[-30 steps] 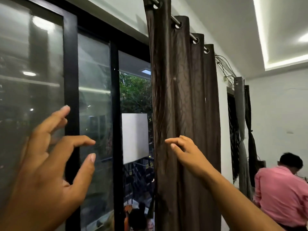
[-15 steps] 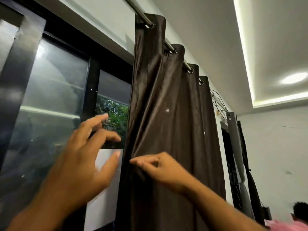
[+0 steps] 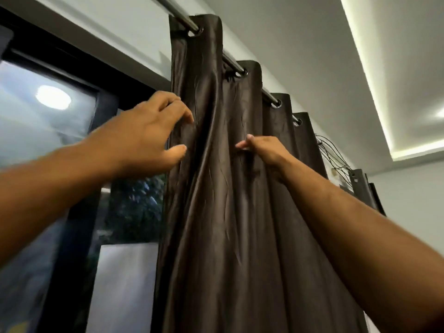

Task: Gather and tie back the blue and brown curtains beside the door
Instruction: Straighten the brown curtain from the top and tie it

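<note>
The brown curtain (image 3: 228, 224) hangs in deep folds from eyelets on a metal rod (image 3: 179, 15), right of the glass door (image 3: 36, 140). My left hand (image 3: 149, 131) is raised at the curtain's left edge, fingers spread and loosely curved, with fingertips and thumb touching the fabric. Further right, at about the same height, my right hand (image 3: 264, 150) pinches a fold in the middle of the curtain; its fingers sink into the cloth. No blue curtain is in view.
The door's black frame (image 3: 105, 109) runs just left of the curtain. Loose wires (image 3: 334, 159) hang on the wall beyond the rod's far end, next to another dark curtain (image 3: 360, 186). A lit ceiling recess (image 3: 374, 92) runs overhead.
My view tilted up toward the rod. My left hand moved right from the glass to the curtain's edge. My right hand rose along the curtain and took hold of a fold.
</note>
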